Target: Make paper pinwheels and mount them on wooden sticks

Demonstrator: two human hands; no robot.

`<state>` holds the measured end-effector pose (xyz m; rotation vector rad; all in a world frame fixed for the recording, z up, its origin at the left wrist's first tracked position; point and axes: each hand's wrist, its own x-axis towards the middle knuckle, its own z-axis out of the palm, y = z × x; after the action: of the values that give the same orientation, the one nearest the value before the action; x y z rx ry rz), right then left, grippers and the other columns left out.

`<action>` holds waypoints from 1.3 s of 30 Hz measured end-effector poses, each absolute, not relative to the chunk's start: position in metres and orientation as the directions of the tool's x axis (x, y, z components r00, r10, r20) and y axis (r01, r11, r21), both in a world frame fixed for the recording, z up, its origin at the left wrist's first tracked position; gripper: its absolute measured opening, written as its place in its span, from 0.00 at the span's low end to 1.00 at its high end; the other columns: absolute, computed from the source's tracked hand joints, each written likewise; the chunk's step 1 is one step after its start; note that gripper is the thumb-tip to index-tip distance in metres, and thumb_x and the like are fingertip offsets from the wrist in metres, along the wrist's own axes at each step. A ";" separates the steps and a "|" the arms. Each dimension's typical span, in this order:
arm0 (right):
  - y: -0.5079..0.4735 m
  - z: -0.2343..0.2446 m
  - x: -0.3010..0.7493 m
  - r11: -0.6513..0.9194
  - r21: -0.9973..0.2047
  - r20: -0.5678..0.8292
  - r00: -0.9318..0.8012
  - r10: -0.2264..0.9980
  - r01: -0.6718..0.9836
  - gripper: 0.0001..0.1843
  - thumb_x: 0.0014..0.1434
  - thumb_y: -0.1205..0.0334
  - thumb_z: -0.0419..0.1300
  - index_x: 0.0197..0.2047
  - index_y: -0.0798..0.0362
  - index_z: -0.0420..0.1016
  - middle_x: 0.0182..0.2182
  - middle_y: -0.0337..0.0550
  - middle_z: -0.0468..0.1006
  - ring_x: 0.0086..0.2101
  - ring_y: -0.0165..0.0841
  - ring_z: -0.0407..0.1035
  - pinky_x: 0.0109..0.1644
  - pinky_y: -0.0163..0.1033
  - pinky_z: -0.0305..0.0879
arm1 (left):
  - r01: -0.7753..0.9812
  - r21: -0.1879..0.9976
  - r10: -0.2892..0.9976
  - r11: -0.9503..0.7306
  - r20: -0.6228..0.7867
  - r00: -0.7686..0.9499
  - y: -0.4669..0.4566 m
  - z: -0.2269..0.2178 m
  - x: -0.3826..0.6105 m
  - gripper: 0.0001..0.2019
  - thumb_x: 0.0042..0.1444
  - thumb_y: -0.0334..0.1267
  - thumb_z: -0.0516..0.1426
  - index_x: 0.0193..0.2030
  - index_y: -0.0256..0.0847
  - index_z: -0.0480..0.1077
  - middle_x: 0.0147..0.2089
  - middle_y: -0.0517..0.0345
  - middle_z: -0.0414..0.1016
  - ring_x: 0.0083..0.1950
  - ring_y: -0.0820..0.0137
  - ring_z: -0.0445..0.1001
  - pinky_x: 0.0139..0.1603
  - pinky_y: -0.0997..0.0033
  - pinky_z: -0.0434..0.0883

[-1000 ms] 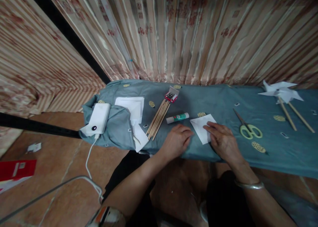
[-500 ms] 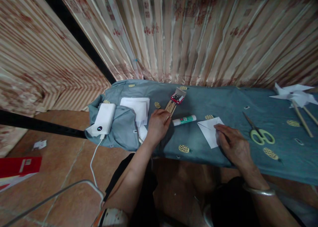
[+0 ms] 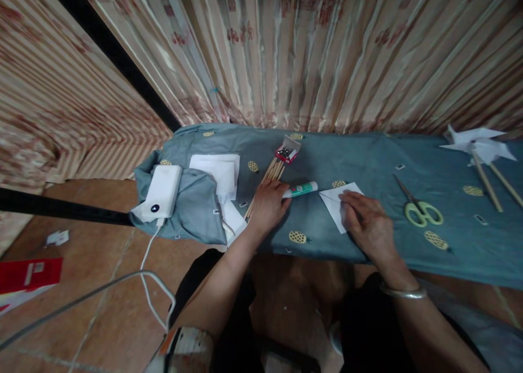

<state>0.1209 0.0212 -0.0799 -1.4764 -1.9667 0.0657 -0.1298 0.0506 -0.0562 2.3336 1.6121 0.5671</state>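
My left hand is closed at the left end of a green and white glue stick, which lies on the cloth. Beneath and behind that hand runs a bundle of thin wooden sticks, partly covered by it. My right hand has its thumb and fingers on a white folded paper with crease lines, holding its right side against the table. Its fingers hide part of the paper.
A small open red box of shiny pins sits behind the sticks. White paper sheets and a power bank with a cable lie left. Green-handled scissors and paper pinwheels on sticks are right, on the blue-grey cloth.
My left hand has moved right, off the wooden sticks and onto the glue stick's end. My right hand stays at the folded paper. The whole view has shifted slightly.
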 end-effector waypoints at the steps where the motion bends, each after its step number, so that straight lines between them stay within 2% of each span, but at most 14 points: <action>1: 0.020 -0.078 0.119 0.354 -0.430 0.472 -0.127 0.872 0.831 0.18 0.66 0.58 0.51 0.48 0.54 0.79 0.49 0.54 0.80 0.49 0.45 0.73 0.56 0.54 0.68 | 0.843 0.411 0.937 -0.348 0.171 0.304 0.052 -0.055 -0.127 0.12 0.59 0.35 0.57 0.49 0.37 0.74 0.46 0.48 0.76 0.53 0.55 0.70 0.54 0.53 0.67; 4: 0.010 -0.070 0.112 0.329 -0.550 0.439 -0.069 0.896 0.768 0.17 0.65 0.57 0.53 0.48 0.52 0.79 0.50 0.52 0.80 0.50 0.44 0.72 0.57 0.55 0.66 | 0.781 0.510 0.933 -0.359 0.222 0.284 0.051 -0.051 -0.117 0.10 0.60 0.37 0.56 0.46 0.39 0.75 0.44 0.49 0.76 0.51 0.58 0.71 0.55 0.56 0.67; 6: 0.002 -0.065 0.108 0.237 -0.737 0.330 0.031 0.943 0.633 0.15 0.62 0.53 0.58 0.46 0.49 0.80 0.45 0.48 0.82 0.46 0.42 0.75 0.54 0.52 0.69 | 0.662 0.655 0.931 -0.364 0.248 0.267 0.046 -0.050 -0.105 0.11 0.60 0.39 0.58 0.47 0.39 0.75 0.45 0.50 0.76 0.49 0.61 0.72 0.53 0.59 0.69; 8: -0.004 -0.060 0.103 0.051 -0.935 0.101 0.127 0.987 0.352 0.15 0.55 0.49 0.65 0.41 0.49 0.81 0.36 0.44 0.84 0.36 0.38 0.77 0.42 0.45 0.74 | 0.494 0.798 0.932 -0.345 0.229 0.281 0.039 -0.051 -0.090 0.12 0.58 0.40 0.60 0.47 0.38 0.75 0.44 0.51 0.77 0.47 0.64 0.74 0.50 0.64 0.70; 9: -0.006 -0.058 0.102 -0.042 -0.984 -0.019 0.134 0.991 0.172 0.15 0.52 0.47 0.67 0.37 0.49 0.81 0.32 0.43 0.83 0.31 0.35 0.76 0.36 0.41 0.73 | 0.412 0.850 0.927 -0.329 0.207 0.313 0.035 -0.052 -0.082 0.13 0.58 0.40 0.61 0.47 0.38 0.76 0.43 0.52 0.77 0.44 0.66 0.74 0.47 0.67 0.70; 12: -0.009 -0.052 0.103 -0.224 -0.940 -0.262 0.124 0.957 -0.259 0.16 0.44 0.47 0.73 0.29 0.51 0.80 0.24 0.38 0.80 0.23 0.27 0.69 0.26 0.32 0.67 | 0.254 0.930 0.897 -0.267 0.144 0.417 0.026 -0.058 -0.062 0.14 0.57 0.42 0.61 0.48 0.40 0.77 0.41 0.54 0.78 0.39 0.69 0.75 0.40 0.72 0.70; 17: -0.006 -0.042 0.126 -0.247 -0.842 -0.381 0.203 0.902 -0.480 0.17 0.39 0.53 0.76 0.29 0.53 0.80 0.23 0.35 0.78 0.22 0.22 0.68 0.23 0.24 0.67 | 0.197 0.966 0.924 -0.167 0.084 0.374 0.030 -0.066 -0.056 0.16 0.54 0.40 0.63 0.48 0.38 0.76 0.43 0.52 0.78 0.39 0.69 0.76 0.41 0.71 0.71; 20: -0.003 -0.041 0.144 -0.210 -0.789 -0.402 0.226 0.887 -0.577 0.15 0.42 0.54 0.76 0.28 0.52 0.77 0.24 0.34 0.78 0.23 0.22 0.70 0.23 0.23 0.69 | 0.317 0.938 0.970 -0.140 0.066 0.233 0.041 -0.059 -0.072 0.19 0.52 0.37 0.64 0.51 0.39 0.72 0.43 0.54 0.78 0.40 0.69 0.76 0.42 0.70 0.72; 23: -0.001 -0.043 0.157 -0.250 -0.698 -0.447 0.136 0.884 -0.671 0.16 0.43 0.55 0.75 0.30 0.53 0.76 0.24 0.34 0.77 0.22 0.21 0.70 0.26 0.22 0.72 | 0.567 0.805 0.983 -0.175 0.105 0.154 0.051 -0.049 -0.090 0.11 0.52 0.37 0.63 0.43 0.39 0.73 0.36 0.58 0.76 0.35 0.70 0.74 0.40 0.69 0.72; 26: -0.002 -0.046 0.162 -0.314 -0.620 -0.495 0.048 0.868 -0.719 0.17 0.42 0.61 0.76 0.32 0.54 0.75 0.26 0.35 0.78 0.24 0.21 0.71 0.30 0.23 0.73 | 0.705 0.648 0.957 -0.288 0.173 0.231 0.057 -0.047 -0.099 0.09 0.53 0.31 0.60 0.43 0.38 0.74 0.43 0.54 0.75 0.39 0.69 0.74 0.44 0.67 0.73; 29: -0.002 -0.048 0.164 -0.321 -0.616 -0.482 0.022 0.876 -0.719 0.13 0.45 0.65 0.74 0.32 0.52 0.74 0.27 0.34 0.78 0.26 0.22 0.72 0.33 0.26 0.75 | 0.722 0.576 0.923 -0.383 0.207 0.324 0.060 -0.054 -0.097 0.13 0.54 0.28 0.57 0.47 0.38 0.74 0.50 0.50 0.72 0.48 0.66 0.74 0.51 0.65 0.72; 31: 0.000 -0.050 0.165 -0.312 -0.663 -0.442 0.019 0.897 -0.680 0.11 0.48 0.63 0.72 0.31 0.51 0.74 0.27 0.34 0.78 0.26 0.23 0.72 0.33 0.28 0.75 | 0.733 0.534 0.907 -0.421 0.231 0.353 0.061 -0.057 -0.094 0.14 0.55 0.29 0.57 0.49 0.39 0.74 0.51 0.49 0.71 0.53 0.63 0.71 0.56 0.61 0.71; 35: 0.005 -0.053 0.165 -0.253 -0.804 -0.366 0.112 0.924 -0.537 0.14 0.46 0.55 0.73 0.29 0.49 0.73 0.26 0.32 0.76 0.24 0.24 0.70 0.30 0.30 0.74 | 0.788 0.425 0.890 -0.446 0.307 0.338 0.059 -0.050 -0.086 0.17 0.58 0.34 0.56 0.54 0.36 0.72 0.57 0.44 0.69 0.58 0.56 0.66 0.60 0.52 0.66; 39: 0.012 -0.054 0.163 -0.135 -0.970 -0.191 0.289 0.938 -0.205 0.16 0.49 0.47 0.70 0.29 0.50 0.73 0.25 0.35 0.76 0.25 0.28 0.70 0.27 0.34 0.70 | 0.725 0.443 0.847 -0.528 0.344 0.406 0.048 -0.049 -0.069 0.15 0.64 0.36 0.51 0.54 0.39 0.71 0.56 0.46 0.71 0.58 0.58 0.65 0.59 0.51 0.65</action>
<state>0.1630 0.0122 -0.0537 -1.3221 -0.7630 1.1718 -0.0693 0.0478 -0.0488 2.4387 1.3876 0.7951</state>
